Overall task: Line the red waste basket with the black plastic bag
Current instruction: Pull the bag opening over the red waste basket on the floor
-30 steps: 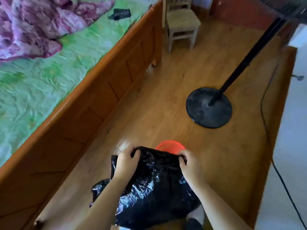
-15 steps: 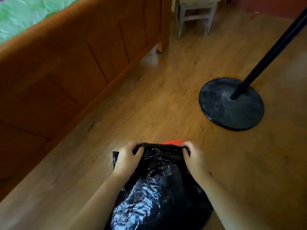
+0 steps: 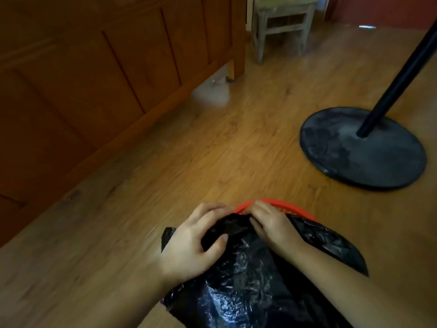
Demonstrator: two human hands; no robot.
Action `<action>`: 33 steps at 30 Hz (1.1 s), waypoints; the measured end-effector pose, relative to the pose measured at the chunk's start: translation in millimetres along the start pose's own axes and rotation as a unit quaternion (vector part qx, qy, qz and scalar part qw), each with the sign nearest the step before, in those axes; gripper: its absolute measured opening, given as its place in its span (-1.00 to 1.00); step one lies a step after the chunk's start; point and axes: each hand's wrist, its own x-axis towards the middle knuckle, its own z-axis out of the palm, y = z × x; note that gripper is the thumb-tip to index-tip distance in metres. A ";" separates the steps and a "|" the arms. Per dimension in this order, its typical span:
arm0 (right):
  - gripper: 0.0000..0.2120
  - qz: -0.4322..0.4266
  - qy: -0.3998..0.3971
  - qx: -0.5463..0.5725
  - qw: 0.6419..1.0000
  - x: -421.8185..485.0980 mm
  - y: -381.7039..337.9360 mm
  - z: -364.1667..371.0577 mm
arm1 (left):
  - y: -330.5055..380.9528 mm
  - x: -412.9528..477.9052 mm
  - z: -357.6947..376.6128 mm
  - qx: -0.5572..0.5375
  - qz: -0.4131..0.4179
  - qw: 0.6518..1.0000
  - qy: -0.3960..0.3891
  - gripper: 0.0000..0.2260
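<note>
We held the black plastic bag [image 3: 248,275] over the red waste basket [image 3: 279,205], of which only the far rim showed. Our left hand [image 3: 194,242] and right hand [image 3: 272,223] were both clamped on the bag's upper edge. We judged the step to be finding the mouth; next, the layers needed separating and spreading over the rim.

Bag and basket on the floor in front of me, bed to the left.

My left hand [image 3: 192,245] and right hand [image 3: 272,223] rest on the bag [image 3: 246,287], which lies over the near side of the basket [image 3: 283,204]. The bed [image 3: 99,74] runs along my left, a stool [image 3: 281,22] stands beyond its end, and the fan base [image 3: 361,147] sits far right on the floor [image 3: 212,152].
</note>
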 end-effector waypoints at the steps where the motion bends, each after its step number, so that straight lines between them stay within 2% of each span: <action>1: -0.88 -0.009 0.001 0.005 1.000 -0.4 0.7 1.6 | -0.3 0.5 4.3 0.013 0.013 1.000 -0.019 -0.65; 5: -0.86 0.036 0.007 0.033 0.999 -4.0 -3.0 1.6 | -8.9 -1.6 20.2 0.106 0.056 0.990 -0.071 -0.69; 7: -0.83 0.056 -0.005 0.023 0.998 -6.9 -8.8 -6.0 | -14.3 -2.5 23.8 0.138 0.070 0.986 -0.066 -0.74; 10: -0.75 0.028 -0.047 -0.040 0.998 -21.5 -17.0 -30.7 | -16.6 -3.2 29.3 0.168 0.090 0.981 -0.048 -0.77; 14: -0.65 0.000 -0.070 -0.098 0.993 -57.3 -22.8 -71.3 | -11.5 -0.8 32.4 0.175 0.087 0.980 -0.038 -0.75; 21: -0.47 0.054 -0.109 -0.205 0.971 -109.0 -8.4 -80.5 | -7.2 -5.1 37.8 0.171 0.063 0.983 -0.022 -0.73; 25: -0.60 0.086 -0.074 -0.229 0.967 -115.2 -5.6 -80.7 | -7.0 -15.5 34.3 0.177 0.049 0.983 -0.009 -0.70; 29: -0.83 0.044 -0.017 -0.222 0.974 -110.9 -10.4 -80.1 | -9.9 -22.1 32.2 0.159 0.007 0.987 -0.004 -0.64; 33: -0.85 0.055 0.001 -0.148 0.987 -96.0 -16.0 -74.3 | -11.5 -28.5 30.9 0.137 0.003 0.991 -0.005 -0.67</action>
